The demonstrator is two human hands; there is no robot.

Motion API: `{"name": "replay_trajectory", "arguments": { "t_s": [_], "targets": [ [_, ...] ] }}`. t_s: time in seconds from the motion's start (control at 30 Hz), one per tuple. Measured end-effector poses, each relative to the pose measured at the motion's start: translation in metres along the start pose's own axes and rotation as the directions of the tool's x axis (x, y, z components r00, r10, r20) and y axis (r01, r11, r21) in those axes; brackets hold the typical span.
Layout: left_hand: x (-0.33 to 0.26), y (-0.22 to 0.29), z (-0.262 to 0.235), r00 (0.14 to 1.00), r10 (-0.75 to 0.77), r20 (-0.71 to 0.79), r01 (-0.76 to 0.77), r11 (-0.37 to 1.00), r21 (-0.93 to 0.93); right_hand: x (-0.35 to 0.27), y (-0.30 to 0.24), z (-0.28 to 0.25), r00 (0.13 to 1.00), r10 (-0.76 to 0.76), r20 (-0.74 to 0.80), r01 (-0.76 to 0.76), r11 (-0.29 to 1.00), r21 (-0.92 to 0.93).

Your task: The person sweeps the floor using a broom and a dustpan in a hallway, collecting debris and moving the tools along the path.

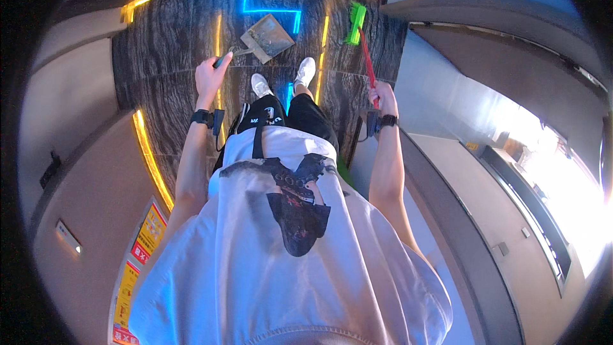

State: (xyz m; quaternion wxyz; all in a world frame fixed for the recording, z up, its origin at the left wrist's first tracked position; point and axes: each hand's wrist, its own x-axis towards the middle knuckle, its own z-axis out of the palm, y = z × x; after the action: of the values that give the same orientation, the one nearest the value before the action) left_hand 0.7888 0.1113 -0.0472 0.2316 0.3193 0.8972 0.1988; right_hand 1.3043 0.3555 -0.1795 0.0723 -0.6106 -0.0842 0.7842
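My left hand is closed around the dark handle of a dustpan. The pan is square, worn and greyish-brown, held ahead of my feet; I cannot tell whether it touches the floor. In my right hand is the red handle of a broom. Its bright green head is farther out, to the right of the dustpan and apart from it. Each wrist wears a dark band with a small device.
The dark, wood-grained floor reflects yellow and blue light strips. My white shoes stand on it, close behind the dustpan. Pale walls rise on both sides; red-and-yellow posters hang at left. A bright window lies at right.
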Motion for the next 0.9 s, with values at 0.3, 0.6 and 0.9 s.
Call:
{"name": "replay_trajectory", "arguments": {
  "t_s": [0.3,0.6,0.9],
  "targets": [
    [-0.024,-0.002,-0.013,0.985,-0.157,-0.065,0.156,0.987,-0.023,0.073,-0.085,0.109,0.857,-0.499,-0.129,0.119,0.435,-0.893],
    [-0.024,-0.017,-0.028,0.99,-0.136,-0.025,0.136,0.991,-0.004,0.029,-0.035,0.12,0.863,-0.504,-0.047,-0.104,-0.085,-0.991],
    [-0.024,-0.021,-0.026,0.993,-0.077,-0.094,0.081,0.996,0.036,-0.056,0.001,-0.015,0.866,-0.475,-0.158,-0.319,-0.281,-0.905]
  ]
}}
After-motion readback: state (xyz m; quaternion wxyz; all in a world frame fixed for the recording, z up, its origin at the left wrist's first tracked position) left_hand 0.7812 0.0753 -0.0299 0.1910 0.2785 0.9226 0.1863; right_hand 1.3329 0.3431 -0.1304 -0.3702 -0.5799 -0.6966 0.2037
